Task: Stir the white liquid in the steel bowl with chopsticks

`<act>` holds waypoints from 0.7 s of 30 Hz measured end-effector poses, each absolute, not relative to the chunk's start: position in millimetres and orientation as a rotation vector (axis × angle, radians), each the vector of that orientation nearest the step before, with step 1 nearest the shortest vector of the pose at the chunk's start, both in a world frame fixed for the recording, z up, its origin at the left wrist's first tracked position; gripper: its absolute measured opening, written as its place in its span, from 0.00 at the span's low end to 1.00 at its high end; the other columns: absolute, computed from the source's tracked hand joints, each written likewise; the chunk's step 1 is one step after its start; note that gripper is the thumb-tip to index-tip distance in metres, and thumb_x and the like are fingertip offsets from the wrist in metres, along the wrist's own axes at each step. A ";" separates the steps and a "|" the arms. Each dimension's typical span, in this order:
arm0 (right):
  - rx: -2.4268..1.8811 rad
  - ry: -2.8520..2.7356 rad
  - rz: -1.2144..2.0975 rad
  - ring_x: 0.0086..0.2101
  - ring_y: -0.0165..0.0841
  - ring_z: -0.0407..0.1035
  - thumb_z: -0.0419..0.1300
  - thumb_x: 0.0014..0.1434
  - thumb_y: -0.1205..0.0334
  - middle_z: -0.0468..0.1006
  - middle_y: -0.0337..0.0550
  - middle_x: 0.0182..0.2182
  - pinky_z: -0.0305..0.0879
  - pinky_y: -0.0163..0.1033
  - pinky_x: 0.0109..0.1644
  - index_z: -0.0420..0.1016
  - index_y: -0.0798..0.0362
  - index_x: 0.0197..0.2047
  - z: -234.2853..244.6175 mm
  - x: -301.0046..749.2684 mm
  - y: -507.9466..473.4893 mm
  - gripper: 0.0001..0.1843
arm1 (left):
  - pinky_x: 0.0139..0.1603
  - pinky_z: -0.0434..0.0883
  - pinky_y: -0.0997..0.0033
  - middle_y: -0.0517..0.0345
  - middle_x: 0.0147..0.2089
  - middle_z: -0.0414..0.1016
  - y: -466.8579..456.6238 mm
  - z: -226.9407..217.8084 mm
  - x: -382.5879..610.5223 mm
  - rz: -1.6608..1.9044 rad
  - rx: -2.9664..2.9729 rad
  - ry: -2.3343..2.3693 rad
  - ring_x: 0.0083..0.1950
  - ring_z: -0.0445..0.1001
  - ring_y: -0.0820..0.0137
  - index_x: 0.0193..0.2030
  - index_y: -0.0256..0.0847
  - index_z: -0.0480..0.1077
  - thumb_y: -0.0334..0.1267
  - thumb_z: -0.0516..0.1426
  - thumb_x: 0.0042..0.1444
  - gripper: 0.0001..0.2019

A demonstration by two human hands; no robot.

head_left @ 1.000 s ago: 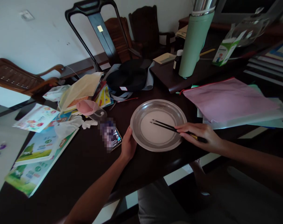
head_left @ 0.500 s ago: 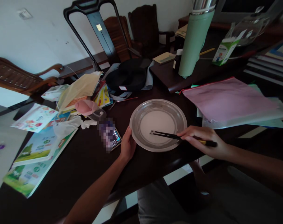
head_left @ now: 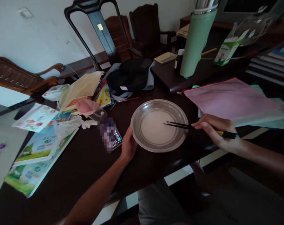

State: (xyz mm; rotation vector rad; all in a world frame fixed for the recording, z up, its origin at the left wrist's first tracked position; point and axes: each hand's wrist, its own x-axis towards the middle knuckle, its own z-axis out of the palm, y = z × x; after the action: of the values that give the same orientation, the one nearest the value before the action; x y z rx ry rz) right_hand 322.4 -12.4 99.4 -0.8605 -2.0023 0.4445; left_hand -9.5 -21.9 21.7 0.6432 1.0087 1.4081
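Observation:
A round metal dish [head_left: 142, 137] rests on the dark table, with a whitish layer [head_left: 156, 129] covering its bottom; whether that layer is liquid or powder I cannot tell. My left hand [head_left: 129, 144] grips the dish's left rim, fingers partly hidden beneath it. Black chopsticks [head_left: 179, 125] are pinched in my right hand [head_left: 214, 131], to the right of the dish. Their tips are close together over the whitish layer and reach in across the right rim. Whether the tips touch the layer is unclear.
A phone [head_left: 117, 139] lies left of the dish, near books [head_left: 36, 150] and a pink-topped cup [head_left: 85, 107]. Behind are a black case [head_left: 128, 75] and a tall green thermos [head_left: 197, 43]. A pink zip folder [head_left: 233, 100] lies to the right.
My right hand has moved right and slightly up, drawing the chopsticks' tips from the middle of the dish toward its right side. My left hand and the dish look nearly unchanged.

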 end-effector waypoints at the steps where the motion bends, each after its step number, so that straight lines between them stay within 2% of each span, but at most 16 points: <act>1: -0.853 -1.990 0.472 0.31 0.33 0.79 0.55 0.74 0.64 0.83 0.43 0.31 0.73 0.37 0.32 0.78 0.49 0.37 101.9 324.3 -13.9 0.14 | 0.71 0.69 0.52 0.55 0.55 0.85 -21.8 21.4 -9.7 1.407 0.647 1.012 0.66 0.76 0.53 0.50 0.45 0.82 0.52 0.67 0.56 0.19; 6: -0.780 -1.976 0.609 0.31 0.31 0.80 0.53 0.75 0.62 0.83 0.42 0.31 0.74 0.35 0.33 0.78 0.49 0.35 104.0 320.7 -21.3 0.17 | 0.70 0.69 0.51 0.55 0.57 0.84 -21.9 21.1 -10.3 1.400 0.642 1.029 0.66 0.76 0.52 0.51 0.46 0.81 0.53 0.68 0.55 0.20; 14: -0.752 -2.092 0.692 0.40 0.33 0.83 0.59 0.72 0.65 0.87 0.45 0.42 0.77 0.34 0.40 0.79 0.49 0.44 78.0 296.6 -16.3 0.06 | 0.71 0.69 0.53 0.55 0.55 0.84 -21.9 25.1 -8.9 1.394 0.650 0.997 0.68 0.74 0.53 0.50 0.45 0.81 0.53 0.68 0.55 0.20; 21: -0.803 -2.072 0.639 0.40 0.34 0.83 0.60 0.71 0.63 0.86 0.45 0.42 0.77 0.36 0.39 0.79 0.49 0.42 77.2 299.9 -4.1 0.06 | 0.71 0.69 0.52 0.55 0.56 0.84 -21.8 24.3 -9.9 1.393 0.653 1.001 0.68 0.74 0.53 0.51 0.45 0.81 0.52 0.68 0.56 0.19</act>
State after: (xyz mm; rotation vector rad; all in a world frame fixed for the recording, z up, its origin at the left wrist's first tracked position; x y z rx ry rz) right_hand 299.9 -4.1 77.2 -0.8034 -2.0724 0.6387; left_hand -9.9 -21.8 24.3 0.6532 1.0008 1.3931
